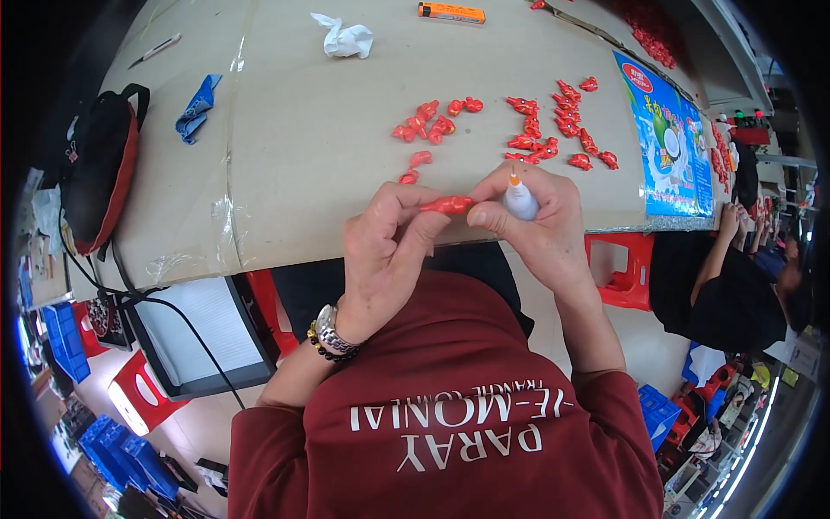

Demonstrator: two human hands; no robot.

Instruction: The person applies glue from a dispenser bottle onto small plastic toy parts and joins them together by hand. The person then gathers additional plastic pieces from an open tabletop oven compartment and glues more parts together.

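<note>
Between the fingertips of my left hand (386, 246) is a small red figurine (445, 205), held level just over the table's near edge. The fingertips of my right hand (545, 221) meet its other end. That same right hand also grips a small white glue bottle (520, 201) with an orange nozzle, its tip pointing up and away from me. Past my hands, several similar red figurines lie in a loose cluster (425, 121) and in rough rows (566, 112) farther right. My left wrist wears a metal watch and a beaded bracelet.
A black and red bag (104, 164), a blue cloth (198, 109) and a pen (156, 50) lie at the left. Crumpled tissue (344, 38) and an orange box (451, 12) are at the far side. Rightward are a blue printed sheet (666, 138) and a co-worker (722, 277).
</note>
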